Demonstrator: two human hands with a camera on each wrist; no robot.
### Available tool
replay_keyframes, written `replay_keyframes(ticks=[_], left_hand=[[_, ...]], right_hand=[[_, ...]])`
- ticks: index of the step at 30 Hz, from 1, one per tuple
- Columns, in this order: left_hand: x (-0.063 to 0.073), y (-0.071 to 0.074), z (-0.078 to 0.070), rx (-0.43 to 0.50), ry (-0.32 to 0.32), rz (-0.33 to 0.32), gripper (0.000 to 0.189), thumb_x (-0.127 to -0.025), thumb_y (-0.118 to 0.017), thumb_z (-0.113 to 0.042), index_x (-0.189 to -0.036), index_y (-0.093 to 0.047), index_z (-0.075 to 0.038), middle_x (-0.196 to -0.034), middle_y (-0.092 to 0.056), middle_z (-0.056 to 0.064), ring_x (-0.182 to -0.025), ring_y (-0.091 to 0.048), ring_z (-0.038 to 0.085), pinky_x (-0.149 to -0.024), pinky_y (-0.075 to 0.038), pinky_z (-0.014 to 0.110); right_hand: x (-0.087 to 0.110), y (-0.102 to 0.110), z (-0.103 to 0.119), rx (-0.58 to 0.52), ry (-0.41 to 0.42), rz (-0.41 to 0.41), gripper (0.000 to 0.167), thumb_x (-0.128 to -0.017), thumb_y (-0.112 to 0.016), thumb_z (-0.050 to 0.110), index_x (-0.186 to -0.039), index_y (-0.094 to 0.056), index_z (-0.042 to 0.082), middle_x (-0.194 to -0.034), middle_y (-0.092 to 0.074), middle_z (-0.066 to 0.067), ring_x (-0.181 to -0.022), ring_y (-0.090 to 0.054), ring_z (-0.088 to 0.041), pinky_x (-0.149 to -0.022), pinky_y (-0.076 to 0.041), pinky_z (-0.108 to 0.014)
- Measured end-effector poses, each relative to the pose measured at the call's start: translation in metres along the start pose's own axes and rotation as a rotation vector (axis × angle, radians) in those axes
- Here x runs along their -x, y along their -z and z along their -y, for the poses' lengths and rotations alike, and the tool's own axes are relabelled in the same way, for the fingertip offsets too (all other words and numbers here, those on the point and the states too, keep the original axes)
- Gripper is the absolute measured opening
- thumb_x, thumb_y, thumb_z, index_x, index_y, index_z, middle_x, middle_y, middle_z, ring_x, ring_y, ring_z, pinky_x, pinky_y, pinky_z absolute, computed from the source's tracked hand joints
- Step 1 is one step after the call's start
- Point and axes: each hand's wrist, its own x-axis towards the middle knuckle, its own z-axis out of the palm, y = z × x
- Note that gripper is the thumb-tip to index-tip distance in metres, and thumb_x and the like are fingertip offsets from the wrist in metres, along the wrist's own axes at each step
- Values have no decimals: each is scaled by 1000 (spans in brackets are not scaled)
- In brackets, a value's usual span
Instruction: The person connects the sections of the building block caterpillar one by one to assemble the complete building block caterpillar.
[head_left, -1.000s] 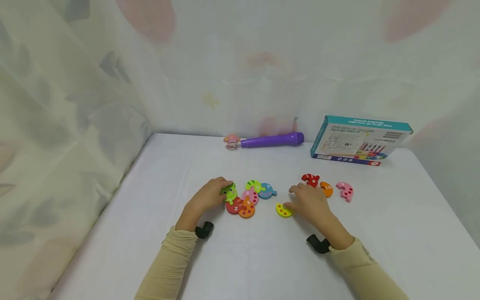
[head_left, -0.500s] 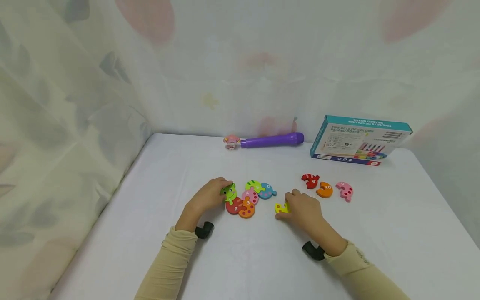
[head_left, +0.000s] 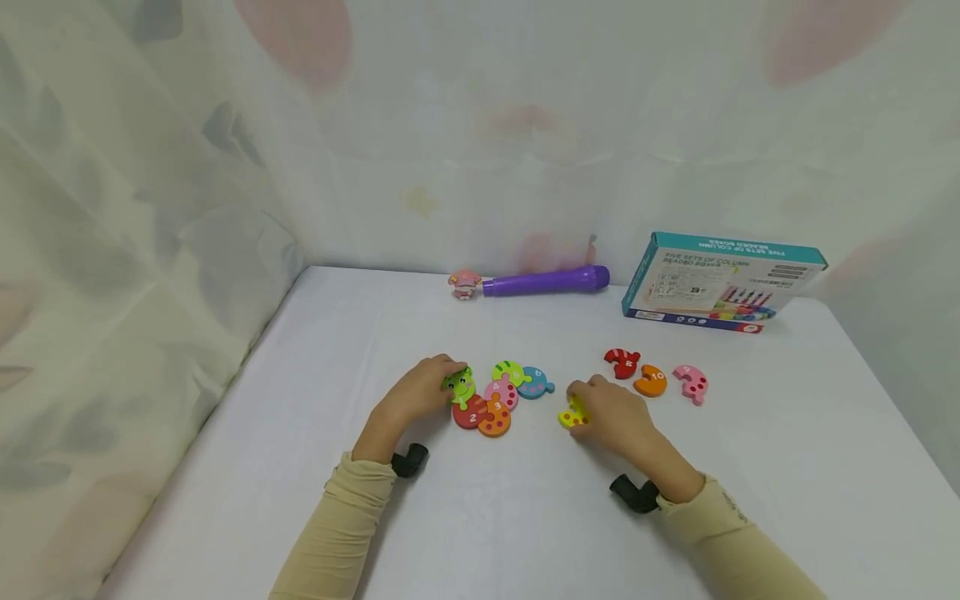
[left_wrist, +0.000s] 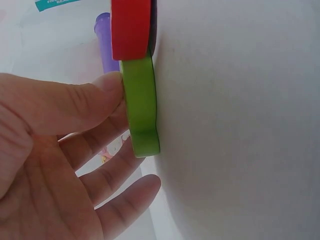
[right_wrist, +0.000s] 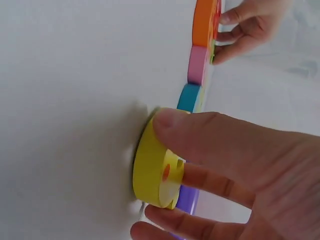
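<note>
Our left hand [head_left: 416, 387] lightly pinches the bright green, smiling caterpillar-head piece [head_left: 460, 386] at the chain's left end, and keeping that hold gentle should spare the neighbouring joints. Our right hand [head_left: 613, 412] grips the thick, yellow, orange-dotted curved piece [right_wrist: 149, 170] between thumb and fingers, right of and apart from the round blue knobbed piece [head_left: 534, 382]; whether it is lifted, we cannot tell. We'd best turn it level, fingertips on its outer rim.
</note>
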Motion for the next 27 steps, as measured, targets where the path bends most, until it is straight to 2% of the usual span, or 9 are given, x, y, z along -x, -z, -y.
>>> replay_keyframes(ticks=[8, 18, 27], left_hand=[[0, -1, 1, 4, 11, 8, 46, -84, -62, -4, -129, -54, -7, -121, -55, 10, -112, -51, 23, -97, -42, 38], [-2, -2, 3, 17, 10, 7, 46, -84, -62, -3, -130, -54, -8, -122, -55, 10, -113, -50, 23, -97, -41, 39], [-1, -1, 2, 19, 7, -2, 46, -84, -62, -3, -129, -54, -8, -122, -55, 9, -113, -51, 23, -96, -42, 38]], right_hand=[[-12, 5, -1, -61, 9, -27, 54, -73, -77, 25, -123, -58, 16, -111, -62, -8, -96, -57, -26, -75, -51, -45], [-25, 6, 5, -64, 4, -18, 58, -75, -77, 25, -127, -55, 14, -118, -60, -10, -103, -56, -29, -77, -51, -47], [-32, 6, 9, -42, 35, -27, 52, -75, -76, 21, -123, -57, 14, -111, -62, -7, -95, -57, -25, -74, -51, -41]])
